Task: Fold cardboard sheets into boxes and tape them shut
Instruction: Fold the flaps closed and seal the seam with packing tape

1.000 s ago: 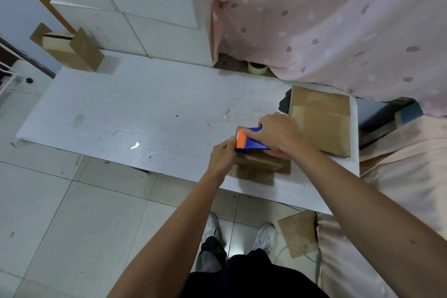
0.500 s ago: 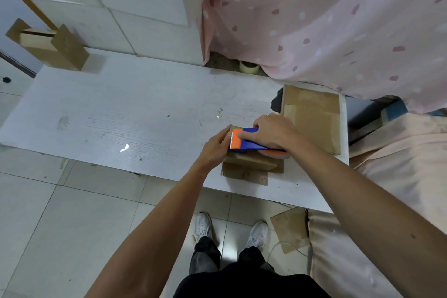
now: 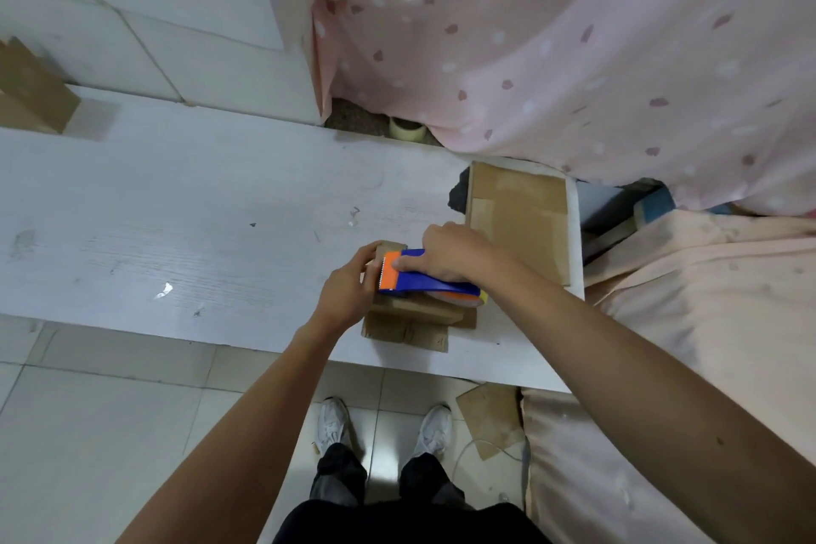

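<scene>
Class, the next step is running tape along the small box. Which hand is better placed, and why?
Right, probably: the right hand grips the tape dispenser on top of the small box, while the left hand holds the box's left end, steadying it.

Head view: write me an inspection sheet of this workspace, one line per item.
Surface: white table, scuffed, with a small white scrap on it.
Job's things: small cardboard box near the front edge, with the blue and orange tape dispenser on top of it; flat cardboard sheets at the right end; open box at the far left.
Clutter: cardboard piece on the floor; tape roll behind the table.
Hands: left hand grips the small cardboard box's left end; right hand grips the tape dispenser.
Cables: thin white cord on the floor by the cardboard piece.
Surroundings: pink dotted curtain, tiled floor, peach fabric at right.
</scene>
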